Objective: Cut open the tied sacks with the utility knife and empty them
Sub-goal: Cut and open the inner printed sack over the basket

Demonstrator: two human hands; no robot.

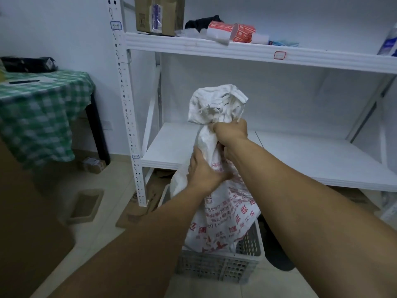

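A white woven sack [223, 203] with red printed lettering stands upright in a grey slatted plastic crate [217, 267] on the floor. Its gathered top flares out in a frayed bunch above my hands. My right hand [231, 131] is clenched around the sack's neck just under that bunch. Lower down, my left hand [204, 171] grips the sack's cloth on its left side. No utility knife shows in this view.
A white metal shelf unit [257, 151] stands right behind the sack, with tape rolls [232, 32] and a cardboard box [159, 14] on its upper shelf. A table with a green checked cloth [40, 108] is at the left. Flattened cardboard [137, 209] lies on the tiled floor.
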